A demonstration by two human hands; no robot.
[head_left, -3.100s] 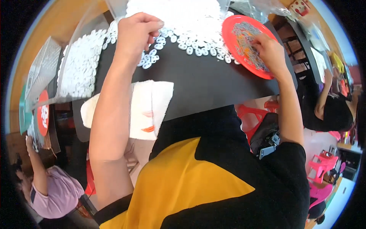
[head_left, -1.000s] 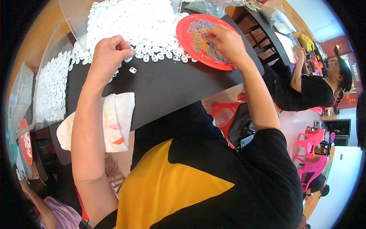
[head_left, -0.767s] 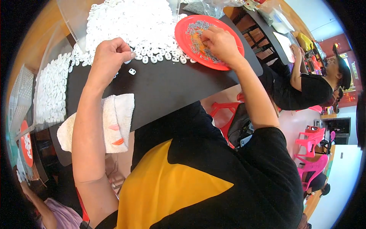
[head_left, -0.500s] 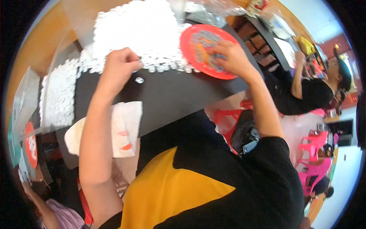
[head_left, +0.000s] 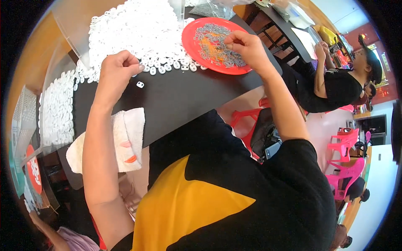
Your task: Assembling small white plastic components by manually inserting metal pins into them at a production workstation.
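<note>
My left hand [head_left: 117, 75] is closed in a pinch at the near edge of a big heap of small white oval plastic pieces with two holes [head_left: 134, 33]. What its fingertips hold, if anything, is too small to make out. One loose white piece [head_left: 140, 84] lies on the black tabletop just below that hand. Over the right side of a round red plate [head_left: 190, 48], my right hand [head_left: 250, 50] has thumb and forefinger pressed together; whatever is between them cannot be made out. Many thin grey pieces [head_left: 209, 31] are spread over the plate's orange-patterned middle.
A cream cloth [head_left: 130, 140] hangs over the table's near edge under my left forearm. Clear plastic panels [head_left: 77, 35] stand by the heap, and a second white heap [head_left: 58, 111] lies at left. Bags [head_left: 213, 10] sit behind the plate. Another person [head_left: 341, 88] works at right.
My right hand has lifted from among the grey pieces, its fingers now pinched above the plate. My left hand stays pinched by the white heap. The whole view has shifted slightly.
</note>
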